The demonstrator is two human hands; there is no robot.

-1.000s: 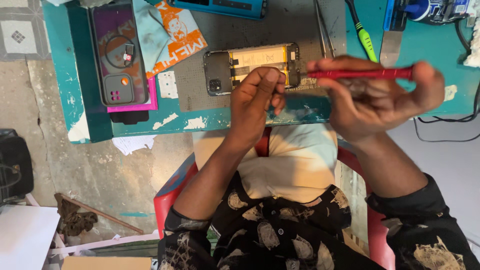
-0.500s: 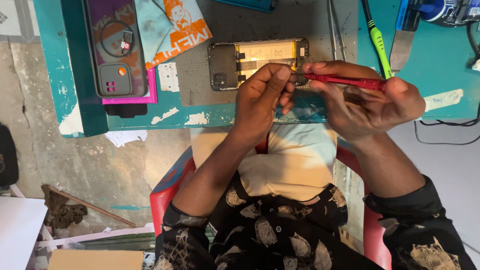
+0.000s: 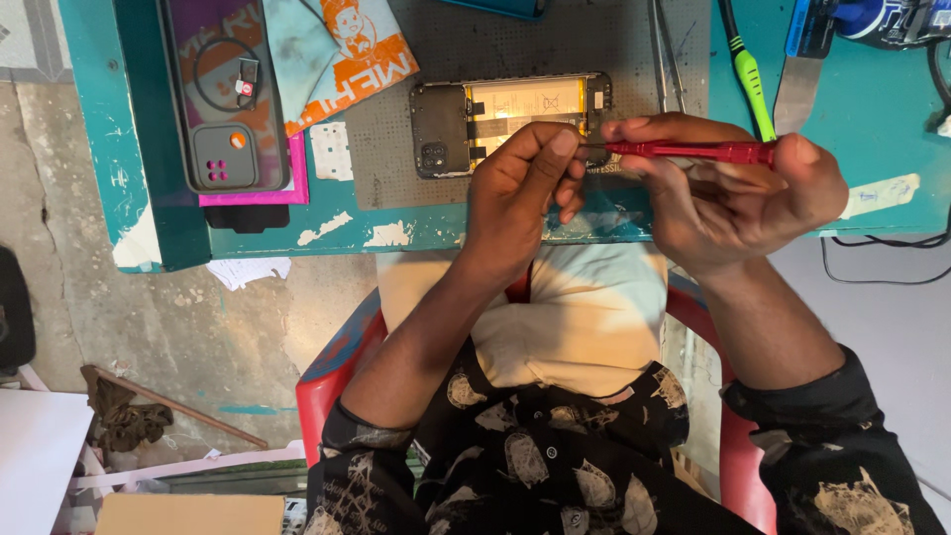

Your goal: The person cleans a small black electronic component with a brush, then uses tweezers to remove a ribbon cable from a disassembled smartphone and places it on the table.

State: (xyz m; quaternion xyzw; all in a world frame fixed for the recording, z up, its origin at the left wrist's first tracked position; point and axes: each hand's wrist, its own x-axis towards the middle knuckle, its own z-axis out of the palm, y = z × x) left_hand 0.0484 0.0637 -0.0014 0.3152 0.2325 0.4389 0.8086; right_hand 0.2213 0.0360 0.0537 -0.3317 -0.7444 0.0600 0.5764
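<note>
While hands (image 3: 634, 188) grip, slim red screwdriver (image 3: 693, 152) gleams

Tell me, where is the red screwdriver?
In the head view, the red screwdriver lies across the right hand, its tip by the left hand, over the opened phone.

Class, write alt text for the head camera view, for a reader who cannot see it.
A seated person's right hand holds a red screwdriver, its tip at the edge of an opened phone on a teal table, while the left hand pinches beside the tip. Further left lie a phone case and an orange and pale blue cloth.
</note>
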